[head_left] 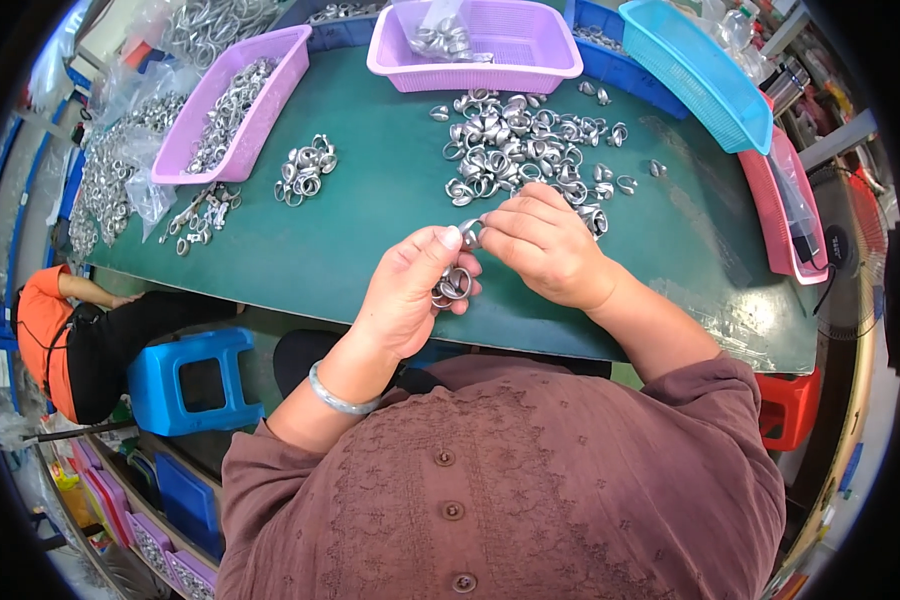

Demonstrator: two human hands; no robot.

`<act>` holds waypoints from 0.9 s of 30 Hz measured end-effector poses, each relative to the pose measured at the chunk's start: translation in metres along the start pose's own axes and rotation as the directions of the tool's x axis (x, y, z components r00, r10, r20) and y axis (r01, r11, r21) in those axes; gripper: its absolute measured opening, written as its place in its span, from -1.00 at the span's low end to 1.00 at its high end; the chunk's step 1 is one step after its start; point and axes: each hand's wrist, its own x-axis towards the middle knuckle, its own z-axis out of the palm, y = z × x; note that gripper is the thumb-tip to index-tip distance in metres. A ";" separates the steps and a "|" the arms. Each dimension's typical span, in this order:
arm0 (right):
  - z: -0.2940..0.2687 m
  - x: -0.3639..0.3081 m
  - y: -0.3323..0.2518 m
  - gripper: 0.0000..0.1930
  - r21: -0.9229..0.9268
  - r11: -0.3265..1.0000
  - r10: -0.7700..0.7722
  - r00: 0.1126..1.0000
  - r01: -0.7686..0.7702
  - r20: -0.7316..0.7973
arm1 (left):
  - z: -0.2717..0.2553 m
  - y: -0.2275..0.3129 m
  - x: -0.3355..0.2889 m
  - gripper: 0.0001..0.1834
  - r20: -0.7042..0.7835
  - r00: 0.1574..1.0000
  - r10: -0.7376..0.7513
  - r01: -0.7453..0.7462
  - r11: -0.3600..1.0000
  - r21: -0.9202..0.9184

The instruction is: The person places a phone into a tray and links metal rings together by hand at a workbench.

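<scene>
Silver-coloured metal rings lie in a large pile (515,140) on the green table, just beyond my hands. My left hand (410,285) is closed on several rings (451,287) in its curled fingers. One more ring (470,233) is pinched at that hand's thumb tip. My right hand (550,245) has its fingers bent together and grips the same ring from the other side. Its fingertips are partly hidden. A smaller heap of rings (306,170) sits to the left, apart from both hands.
A purple basket of rings (295,50) stands at the left, another purple basket (475,78) at the far middle. Blue (700,85) and pink (770,215) baskets line the right side. A person in orange (45,340) bends beside a blue stool (195,380). A fan (850,260) stands right.
</scene>
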 end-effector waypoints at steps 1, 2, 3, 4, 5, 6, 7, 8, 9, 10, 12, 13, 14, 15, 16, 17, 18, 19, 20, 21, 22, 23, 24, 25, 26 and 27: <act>-0.001 0.001 0.000 -0.78 -0.001 1.000 0.001 1.000 -0.001 -0.001 | 0.000 -0.001 0.001 -0.66 0.001 1.000 0.000 0.000 1.000 0.001; -0.002 0.001 -0.001 -0.78 -0.027 0.999 -0.017 1.000 0.017 0.011 | 0.001 -0.002 0.002 -0.68 0.000 1.000 0.000 0.000 1.000 -0.012; -0.002 0.002 -0.001 -0.77 -0.052 0.998 -0.034 0.999 0.035 0.022 | 0.001 -0.003 0.003 -0.70 -0.002 1.000 0.000 0.000 1.000 -0.023; -0.002 0.002 -0.002 -0.77 -0.053 0.998 -0.035 0.999 0.036 0.019 | 0.001 -0.004 0.004 -0.70 -0.002 1.000 0.001 -0.001 1.000 -0.020; -0.002 0.002 -0.004 -0.77 -0.056 0.997 -0.044 0.998 0.046 0.038 | 0.001 -0.004 0.004 -0.74 -0.023 1.000 -0.007 0.007 1.000 0.007; -0.002 0.002 -0.004 -0.78 -0.061 0.997 -0.053 0.997 0.057 0.058 | 0.001 -0.004 0.006 -0.77 -0.041 0.999 -0.013 0.015 0.999 0.035; -0.001 0.002 -0.004 -0.78 -0.064 0.996 -0.055 0.997 0.059 0.056 | 0.000 -0.005 0.007 -0.77 -0.040 0.999 -0.010 0.012 0.999 0.037; 0.001 0.001 -0.004 -0.78 -0.038 0.998 -0.041 0.998 0.042 0.042 | -0.001 -0.006 0.007 -0.80 -0.052 0.998 -0.029 0.030 0.999 0.019; 0.003 0.000 -0.005 -0.78 -0.011 1.000 -0.024 0.999 0.024 0.028 | -0.003 -0.006 0.007 -0.83 -0.066 0.997 -0.050 0.050 0.999 0.002; 0.001 0.000 -0.004 -0.79 0.039 0.999 0.013 0.999 -0.015 0.038 | -0.004 -0.005 0.007 -0.83 -0.065 0.997 -0.049 0.049 0.999 0.005; 0.005 -0.005 0.001 -0.80 0.060 0.991 0.122 0.992 -0.124 0.023 | -0.008 -0.003 0.008 -0.88 -0.089 0.994 -0.063 0.055 0.995 -0.087; 0.006 -0.007 0.004 -0.80 0.083 0.969 0.231 0.973 -0.231 0.014 | -0.012 0.000 0.009 -0.88 -0.086 0.994 -0.063 0.056 0.995 -0.084; 0.006 -0.010 0.007 -0.81 0.055 0.950 0.305 0.951 -0.307 0.042 | -0.017 0.003 0.011 -0.89 -0.106 0.994 -0.013 0.002 0.995 -0.102; 0.007 -0.012 0.012 -0.81 0.053 0.950 0.306 0.951 -0.308 0.040 | -0.024 0.006 0.013 -0.90 -0.129 0.991 0.037 -0.053 0.991 -0.121; 0.007 -0.013 0.016 -0.81 0.004 0.933 0.357 0.929 -0.359 0.096 | -0.031 0.010 0.016 -0.90 -0.176 0.979 0.106 -0.115 0.993 -0.037; 0.008 -0.014 0.020 -0.82 -0.050 0.912 0.409 0.900 -0.406 0.149 | -0.041 0.014 0.023 -0.89 -0.217 0.949 0.230 -0.210 0.971 0.111; 0.010 -0.009 0.022 -0.81 -0.068 0.907 0.420 0.886 -0.415 0.199 | -0.057 0.016 0.029 -0.90 -0.272 0.897 0.348 -0.253 0.910 0.329; 0.013 -0.003 0.024 -0.81 -0.065 0.911 0.412 0.889 -0.407 0.201 | -0.076 0.020 0.036 -0.88 -0.283 0.824 0.491 -0.227 0.743 0.629; 0.018 0.002 0.026 -0.82 -0.085 0.912 0.411 0.884 -0.402 0.222 | -0.089 0.025 0.042 -0.87 -0.155 0.745 0.649 -0.220 0.458 0.861; 0.022 0.008 0.026 -0.83 -0.107 0.911 0.413 0.878 -0.399 0.241 | -0.098 0.030 0.046 -0.85 0.026 0.668 0.744 -0.166 0.115 0.980; 0.025 0.014 0.026 -0.87 -0.138 0.910 0.416 0.857 -0.392 0.304 | -0.106 0.030 0.048 -0.85 0.027 0.666 0.745 -0.169 0.115 0.979; 0.031 0.020 0.023 -0.87 -0.140 0.910 0.414 0.858 -0.389 0.305 | -0.112 0.030 0.050 -0.82 0.167 0.637 0.752 -0.174 -0.071 0.982; 0.037 0.021 0.023 -0.88 -0.180 0.891 0.454 0.815 -0.417 0.361 | -0.113 0.030 0.052 -0.78 0.310 0.609 0.730 -0.175 -0.257 0.950; 0.041 0.021 0.024 -0.89 -0.221 0.871 0.492 0.766 -0.440 0.413 | -0.112 0.029 0.054 -0.78 0.313 0.608 0.730 -0.180 -0.257 0.949; 0.042 0.020 0.025 -0.90 -0.253 0.869 0.495 0.754 -0.425 0.432 | -0.112 0.026 0.053 -0.78 0.291 0.639 0.712 -0.180 -0.229 0.957; 0.043 0.019 0.026 -0.90 -0.254 0.870 0.493 0.755 -0.423 0.432 | -0.112 0.025 0.052 -0.77 0.266 0.670 0.694 -0.175 -0.200 0.964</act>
